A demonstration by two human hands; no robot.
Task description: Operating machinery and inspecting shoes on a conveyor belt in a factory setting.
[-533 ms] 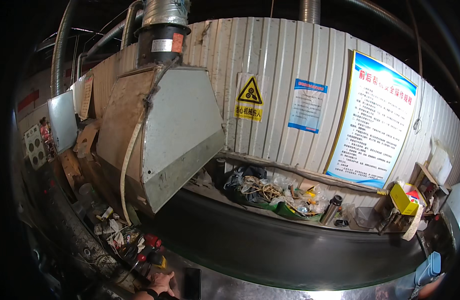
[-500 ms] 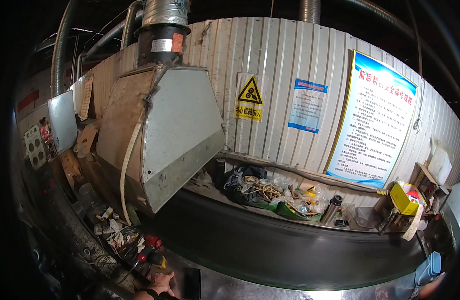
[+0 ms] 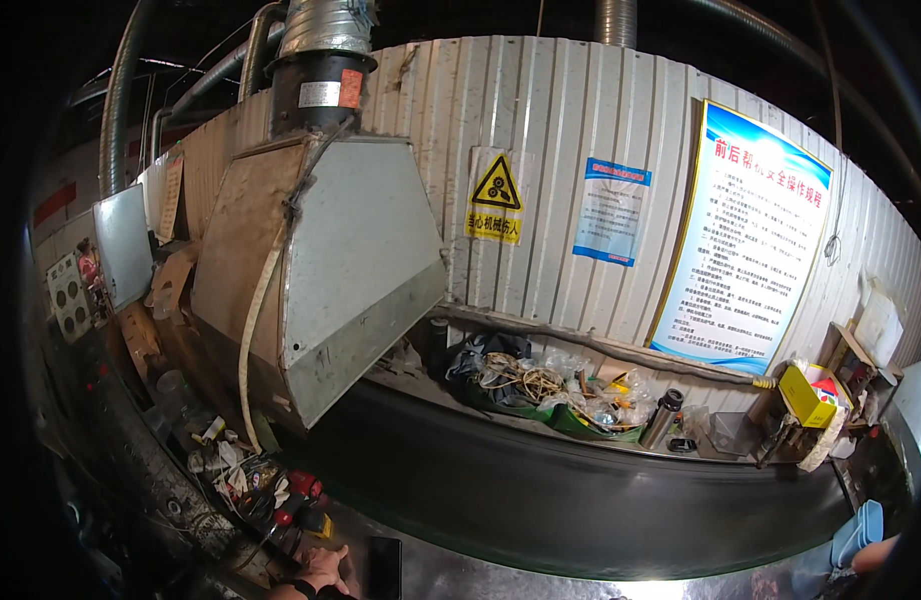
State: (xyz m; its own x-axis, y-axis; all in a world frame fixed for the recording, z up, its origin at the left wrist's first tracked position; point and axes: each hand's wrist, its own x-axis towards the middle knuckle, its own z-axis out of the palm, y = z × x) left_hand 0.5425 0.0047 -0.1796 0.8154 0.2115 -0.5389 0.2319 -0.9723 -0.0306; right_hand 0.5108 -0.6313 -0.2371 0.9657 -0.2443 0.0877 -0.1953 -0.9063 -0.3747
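Observation:
My left hand, with a dark band at the wrist, is at the lower edge, left of the middle. Its fingers are partly cut off; they look loosely apart, with nothing visible in them. Just right of it lies a dark, flat, rectangular thing like a phone, on the metal ledge. At the lower right rim, a piece of skin shows, apparently my right hand or forearm, with its fingers hidden. It is beside a light-blue plastic container. A yellow-and-black thing lies just beyond my left hand.
A dark conveyor belt curves across in front. Over its left end hangs a metal hood. Behind the belt stand a green-edged heap of scraps, a flask and a yellow box. Clutter lies at left.
The skin at the lower right rim has shifted slightly upward beside the light-blue container. My left hand stays nearly where it was. The view has shifted slightly.

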